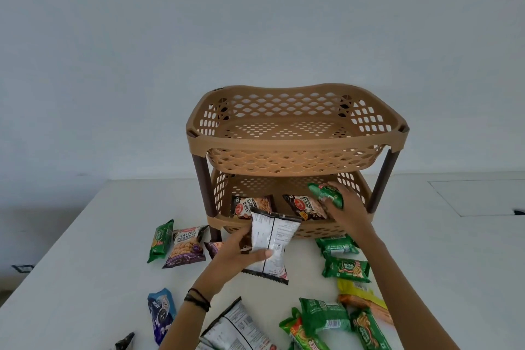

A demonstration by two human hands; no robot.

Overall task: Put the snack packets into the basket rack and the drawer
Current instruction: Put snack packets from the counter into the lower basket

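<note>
A tan two-tier basket rack (295,145) stands on the white table. Its upper basket holds nothing; two peanut packets (251,205) lean inside the lower basket. My right hand (345,209) reaches into the lower basket's right side, gripping a green biscuit packet (326,194). My left hand (241,251) holds a white-backed peanut packet (270,239) just in front of the lower basket's rim. No drawer is in view.
Loose packets lie on the table (85,264): a green one (160,240) and a salted-peanut one (186,246) at left, a blue biscuit packet (162,312) near the front, several green, yellow and orange ones (345,268) at right. A plain wall rises behind the rack.
</note>
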